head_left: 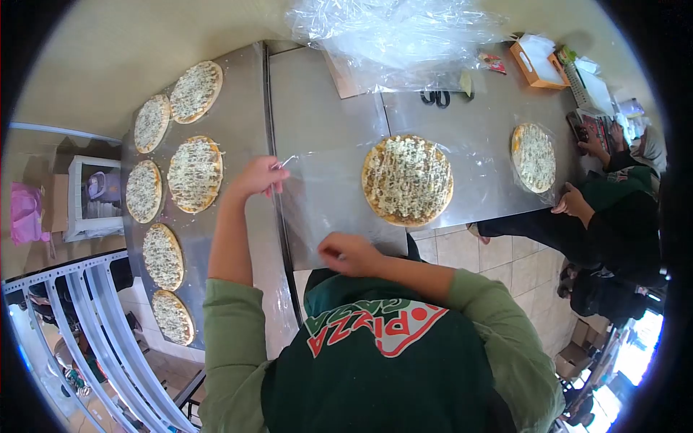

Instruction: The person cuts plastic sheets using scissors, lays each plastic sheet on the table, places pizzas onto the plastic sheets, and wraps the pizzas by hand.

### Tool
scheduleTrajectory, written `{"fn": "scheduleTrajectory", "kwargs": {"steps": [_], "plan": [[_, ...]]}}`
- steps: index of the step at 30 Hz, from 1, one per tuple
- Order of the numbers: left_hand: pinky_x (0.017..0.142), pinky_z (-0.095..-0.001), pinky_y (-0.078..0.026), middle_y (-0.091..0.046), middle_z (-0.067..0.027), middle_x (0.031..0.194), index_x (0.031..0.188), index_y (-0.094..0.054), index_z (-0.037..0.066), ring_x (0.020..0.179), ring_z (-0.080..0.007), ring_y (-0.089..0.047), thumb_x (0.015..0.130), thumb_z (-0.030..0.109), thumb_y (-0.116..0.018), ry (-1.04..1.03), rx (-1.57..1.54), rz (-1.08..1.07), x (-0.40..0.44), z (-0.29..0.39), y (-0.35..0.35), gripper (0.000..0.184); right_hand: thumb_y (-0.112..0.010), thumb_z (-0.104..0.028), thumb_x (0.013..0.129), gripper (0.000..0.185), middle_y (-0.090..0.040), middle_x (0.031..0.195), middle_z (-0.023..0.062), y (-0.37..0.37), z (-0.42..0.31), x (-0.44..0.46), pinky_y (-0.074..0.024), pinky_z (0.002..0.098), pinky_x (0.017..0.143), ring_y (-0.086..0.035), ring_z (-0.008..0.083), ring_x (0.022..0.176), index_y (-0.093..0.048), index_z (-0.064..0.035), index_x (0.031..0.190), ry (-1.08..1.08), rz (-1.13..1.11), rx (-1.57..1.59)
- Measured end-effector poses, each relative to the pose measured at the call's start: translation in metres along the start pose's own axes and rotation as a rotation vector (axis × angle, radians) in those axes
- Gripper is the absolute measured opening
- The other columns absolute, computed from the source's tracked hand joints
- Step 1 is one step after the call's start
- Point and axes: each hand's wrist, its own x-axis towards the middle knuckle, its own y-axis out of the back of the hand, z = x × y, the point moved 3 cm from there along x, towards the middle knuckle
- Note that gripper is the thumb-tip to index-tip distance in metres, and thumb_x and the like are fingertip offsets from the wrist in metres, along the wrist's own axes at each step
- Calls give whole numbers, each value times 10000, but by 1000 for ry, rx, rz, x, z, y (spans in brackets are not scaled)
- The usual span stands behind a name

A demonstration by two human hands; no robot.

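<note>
My left hand [261, 177] is at the seam between two metal tables, its fingers pinched on the edge of a clear plastic bag [310, 191]. This bag lies flat on the steel top, between my hands and a round pizza [408, 180] with white shredded topping. My right hand [350, 254] is curled at the table's near edge, by the bag's lower side; what its fingers hold, if anything, is too unclear to tell. The pizza sits to the right of both hands, and neither touches it.
Several pizzas [195, 175] lie on the left table. A heap of clear plastic [397, 36] is at the back, near scissors [435, 98] and an orange tray [538, 65]. At the right, a person's hand [574, 202] touches a wrapped pizza [533, 157]. A metal rack [108, 310] stands lower left.
</note>
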Motion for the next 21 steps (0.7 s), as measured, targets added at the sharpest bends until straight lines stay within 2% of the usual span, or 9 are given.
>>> {"fn": "scheduleTrajectory", "kwargs": {"steps": [3,5,6,7,9,12,15,20,21], "plan": [[496,-228,-420,-618,-93,798,1042,-497,47,576,-121,-568,876,245,-540,-301,-783,266,-36,52,-16,262,-530,-50,845,46,-590,773,71,54,20,-35,-497,274,588,-580,140,663,-506,-40,883,-348,459,604],[500,-222,-404,-603,-107,889,1150,-426,71,668,-123,-580,908,241,-480,-694,-796,734,-22,56,-66,301,-528,-61,849,51,-581,748,82,103,24,-63,-506,281,573,-576,137,618,-490,-42,878,-414,746,631],[598,-237,-433,-575,-124,985,1167,-440,77,810,-136,-573,910,248,-465,-815,-732,763,-4,40,-103,310,-527,-85,856,50,-578,743,74,120,44,-85,-509,273,557,-577,130,614,-491,-50,858,-453,841,549],[720,-318,-451,-569,-113,1014,1161,-445,62,872,-195,-563,887,286,-504,-841,-70,843,-11,59,-129,359,-536,-96,855,58,-575,724,66,132,64,-105,-511,262,541,-579,128,601,-496,-54,848,-438,949,643],[896,-444,-379,-498,-146,1189,1215,-431,60,1089,-287,-479,832,354,-570,-965,270,637,14,75,-169,503,-548,-105,851,67,-576,698,60,150,81,-129,-506,247,515,-581,131,584,-506,-58,829,-570,1038,694],[1010,-516,-225,-288,-162,1394,1340,-321,90,1275,-349,-279,806,478,-543,-825,527,700,39,116,-189,696,-558,-115,846,69,-587,705,61,151,98,-145,-501,238,505,-583,134,568,-521,-59,829,-658,1040,779],[1057,-525,-80,-98,-145,1468,1407,-187,120,1350,-329,-91,801,577,-467,-555,704,560,69,122,-196,808,-570,-127,841,74,-597,717,63,153,105,-148,-501,239,508,-588,136,563,-539,-59,849,-730,1007,786],[1057,-532,-82,-116,-139,1462,1402,-193,119,1348,-337,-88,813,526,-483,-454,774,559,76,133,-204,772,-584,-151,839,123,-611,718,51,174,113,-160,-485,258,511,-598,136,596,-561,-37,879,-852,770,617],[1056,-534,-81,-122,-137,1461,1397,-208,116,1346,-337,-93,816,508,-495,-445,773,582,75,141,-205,758,-594,-151,828,126,-605,727,62,189,111,-163,-479,273,514,-597,154,609,-564,-39,877,-779,826,349]]}}
